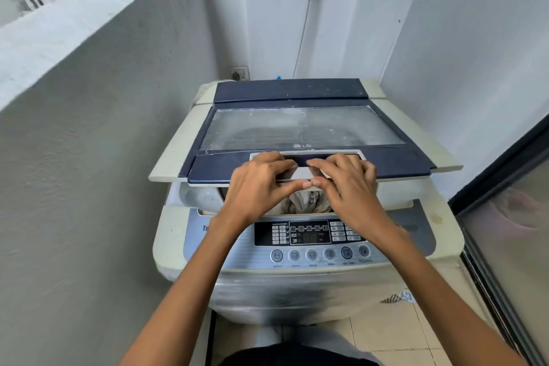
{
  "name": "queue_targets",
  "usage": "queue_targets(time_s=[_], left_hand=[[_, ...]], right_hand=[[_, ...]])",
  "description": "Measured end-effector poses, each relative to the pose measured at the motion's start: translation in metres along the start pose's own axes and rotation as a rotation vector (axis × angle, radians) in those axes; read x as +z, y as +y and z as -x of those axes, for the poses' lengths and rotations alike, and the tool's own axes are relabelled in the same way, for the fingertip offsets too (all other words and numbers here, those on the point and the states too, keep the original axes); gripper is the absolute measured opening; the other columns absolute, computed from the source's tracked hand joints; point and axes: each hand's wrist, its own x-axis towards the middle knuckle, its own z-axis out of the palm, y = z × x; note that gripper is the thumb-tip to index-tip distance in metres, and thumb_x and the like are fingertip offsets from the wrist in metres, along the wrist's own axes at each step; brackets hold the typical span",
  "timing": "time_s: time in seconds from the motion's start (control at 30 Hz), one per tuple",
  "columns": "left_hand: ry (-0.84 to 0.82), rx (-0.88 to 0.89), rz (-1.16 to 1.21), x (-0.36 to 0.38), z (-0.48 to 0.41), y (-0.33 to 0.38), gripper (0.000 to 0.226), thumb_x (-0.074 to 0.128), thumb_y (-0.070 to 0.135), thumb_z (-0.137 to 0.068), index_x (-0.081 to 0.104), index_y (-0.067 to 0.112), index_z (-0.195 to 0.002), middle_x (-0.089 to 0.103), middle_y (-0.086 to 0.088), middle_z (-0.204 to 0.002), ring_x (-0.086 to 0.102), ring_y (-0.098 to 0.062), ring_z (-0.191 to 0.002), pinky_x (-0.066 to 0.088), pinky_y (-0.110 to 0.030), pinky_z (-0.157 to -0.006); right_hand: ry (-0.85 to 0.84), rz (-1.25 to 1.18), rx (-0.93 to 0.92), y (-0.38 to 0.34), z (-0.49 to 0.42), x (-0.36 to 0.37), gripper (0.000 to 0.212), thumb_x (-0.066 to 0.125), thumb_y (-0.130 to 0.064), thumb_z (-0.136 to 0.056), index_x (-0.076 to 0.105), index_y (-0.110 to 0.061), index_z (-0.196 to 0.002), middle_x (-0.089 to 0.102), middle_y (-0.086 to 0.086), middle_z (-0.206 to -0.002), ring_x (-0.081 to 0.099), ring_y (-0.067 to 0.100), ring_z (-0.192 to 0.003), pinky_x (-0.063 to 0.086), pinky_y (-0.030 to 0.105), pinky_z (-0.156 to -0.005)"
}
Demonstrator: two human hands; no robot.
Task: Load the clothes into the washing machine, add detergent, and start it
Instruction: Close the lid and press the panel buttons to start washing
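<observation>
Floor [386, 333] — pale square tiles, dark grout. Washing machine [297, 291] stands directly on it, in the corner; a patterned scrap [399, 297] lies beside its right foot.

The washing machine [300, 246] looks like yellowed cream plastic, matt and scuffed, with a glossy black display on a smooth silvery control panel [309, 249]. Its lid [297, 134] has a dark blue plastic frame around a clear pane, dusty and smeared. At nine o'clock the wall [89, 142] is rough grey plaster; crumpled beige cloth [300, 205] shows under the lid.
</observation>
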Motion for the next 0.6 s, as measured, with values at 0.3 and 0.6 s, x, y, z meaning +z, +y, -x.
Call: queue_targets(time_s=[0.3,0.6], left_hand=[[-0.188,-0.106,0.042,0.028,0.027,-0.004,0.049,0.061,0.055,-0.081,0.065,0.021,-0.117,0.062,0.009,-0.105,0.056,-0.013,-0.097,0.039,-0.025,-0.069],[-0.222,-0.155,0.093,0.039,0.034,-0.009,0.031,0.049,0.033,-0.095,0.065,0.019,-0.117,0.063,0.004,-0.108,0.054,-0.014,-0.104,0.038,-0.026,-0.075]], right_hand=[[-0.157,-0.027,0.03,0.008,0.023,0.027,0.034,0.052,-0.028,-0.093,0.055,-0.035,-0.127,0.052,-0.001,-0.106,0.042,0.017,-0.107,0.015,0.027,-0.093],[-0.235,-0.078,0.057,0.017,0.024,0.039,0.037,0.051,-0.036,-0.093,0.049,-0.045,-0.129,0.039,-0.011,-0.098,0.032,0.006,-0.101,0.01,0.021,-0.089]])
